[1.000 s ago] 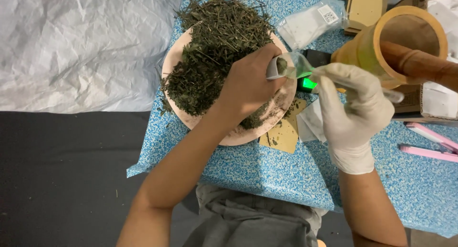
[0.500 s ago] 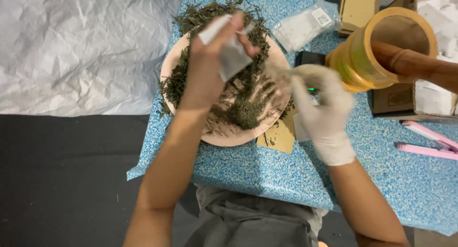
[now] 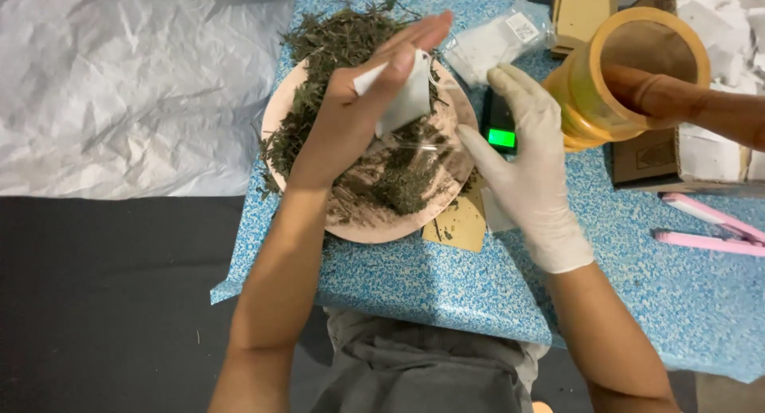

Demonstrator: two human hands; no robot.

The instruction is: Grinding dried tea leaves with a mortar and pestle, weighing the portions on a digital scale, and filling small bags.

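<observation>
Your bare left hand [image 3: 358,110] is up over the round pink plate [image 3: 382,226], fingers stretched out flat w/ a small white translucent pouch [image 3: 405,102] pinched between them, so it's gripping that pouch; the pouch hangs just above the plate's middle, tilted, not touching the pile. Plate carries a big heap of dried green-brown herb sprigs [image 3: 335,42], thick at the far side, thinner loose bits near you. Your right hand [image 3: 526,170], in a whitish thin glove, is open, fingers spread & pointing away from you, holding nothing, just beside the plate's right rim. Behind its fingertips sits a small black digital scale w/ lit green display [image 3: 500,134], partly hidden by the glove. A flat tan paper square [image 3: 456,226] lies at the plate's near-right edge, touching or tucked under it, can't tell which. All on a blue speckled foam-like tabletop [image 3: 446,285]. Far side: clear plastic bag of white pouches [image 3: 498,42]. Right side: another person's bare arm [image 3: 693,106] goes through a yellow translucent ring, prob. a tape roll [image 3: 594,102], near a brown cardboard box [image 3: 649,154]. Pink flat clip-like tool [image 3: 709,230] lies well apart to the right. Crumpled white sheet [image 3: 119,86] at left.
</observation>
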